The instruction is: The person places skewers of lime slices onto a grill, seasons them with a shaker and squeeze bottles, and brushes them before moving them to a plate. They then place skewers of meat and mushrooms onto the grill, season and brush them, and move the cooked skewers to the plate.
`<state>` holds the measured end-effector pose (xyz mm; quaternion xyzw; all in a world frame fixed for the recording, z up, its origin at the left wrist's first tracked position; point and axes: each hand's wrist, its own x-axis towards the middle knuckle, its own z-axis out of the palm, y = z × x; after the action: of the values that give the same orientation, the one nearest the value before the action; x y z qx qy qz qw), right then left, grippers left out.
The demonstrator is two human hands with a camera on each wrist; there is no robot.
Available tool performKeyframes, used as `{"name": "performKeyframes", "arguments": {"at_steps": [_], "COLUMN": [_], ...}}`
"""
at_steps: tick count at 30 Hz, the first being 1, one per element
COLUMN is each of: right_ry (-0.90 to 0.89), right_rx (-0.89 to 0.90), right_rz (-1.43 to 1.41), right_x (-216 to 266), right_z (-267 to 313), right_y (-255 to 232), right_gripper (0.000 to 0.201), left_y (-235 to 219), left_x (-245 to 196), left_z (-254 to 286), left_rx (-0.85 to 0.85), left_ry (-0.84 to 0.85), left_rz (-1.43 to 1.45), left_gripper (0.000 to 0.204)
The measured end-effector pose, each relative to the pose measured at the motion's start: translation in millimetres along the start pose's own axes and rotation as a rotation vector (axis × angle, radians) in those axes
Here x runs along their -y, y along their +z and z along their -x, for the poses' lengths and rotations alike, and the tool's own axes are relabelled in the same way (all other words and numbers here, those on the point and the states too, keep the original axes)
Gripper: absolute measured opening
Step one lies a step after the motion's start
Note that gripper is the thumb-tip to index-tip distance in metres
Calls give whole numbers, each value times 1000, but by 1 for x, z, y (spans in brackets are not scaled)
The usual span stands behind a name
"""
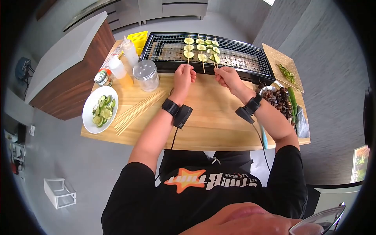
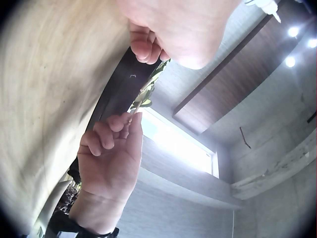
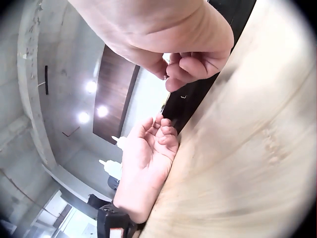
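Several bamboo skewers of pale, green-rimmed vegetable slices lie side by side on the wire mesh of a long black grill [image 1: 164, 43]. My left hand [image 1: 183, 81] pinches the lower stick end of the leftmost skewer [image 1: 188, 47] at the grill's near edge. Between right thumb and forefinger, my right hand [image 1: 231, 79] pinches the stick end of a skewer [image 1: 215, 58] on the right; the left wrist view shows this stick [image 2: 135, 110] at the fingertips. Another skewer [image 1: 202, 58] lies between the hands, its bare stick pointing toward me.
Left on the wooden table [image 1: 203, 117] are a bowl [image 1: 87, 111] of slices, bare bamboo sticks [image 1: 137, 111], squeeze bottles [image 1: 121, 72] and a lidded jar [image 1: 147, 78]. Dark meat skewers [image 1: 276, 102] and a long green vegetable [image 1: 292, 101] lie right. A yellow basket [image 1: 138, 39] stands behind.
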<state>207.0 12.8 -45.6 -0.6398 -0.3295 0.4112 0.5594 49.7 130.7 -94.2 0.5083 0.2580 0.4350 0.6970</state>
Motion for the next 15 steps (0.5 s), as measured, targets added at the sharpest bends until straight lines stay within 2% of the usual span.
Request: {"name": "performKeyframes", "arguments": {"at_steps": [8,11,15], "right_ry": [-149,-97,-133], "right_rx": [-173,-66,-108], "right_rz": [15,28,78], "right_x": [-12,-11,-9], "right_z": [-4,-4,-3], "right_y": [5,5,5], "right_gripper": [24,26,30], "left_y": [0,0,-1], "left_x": [1,1,1], "left_z": [0,0,-1], "left_rx": [11,12,17], "left_ry": [9,0,-8], "left_rz": [12,5,-9], "left_gripper": [22,22,22]}}
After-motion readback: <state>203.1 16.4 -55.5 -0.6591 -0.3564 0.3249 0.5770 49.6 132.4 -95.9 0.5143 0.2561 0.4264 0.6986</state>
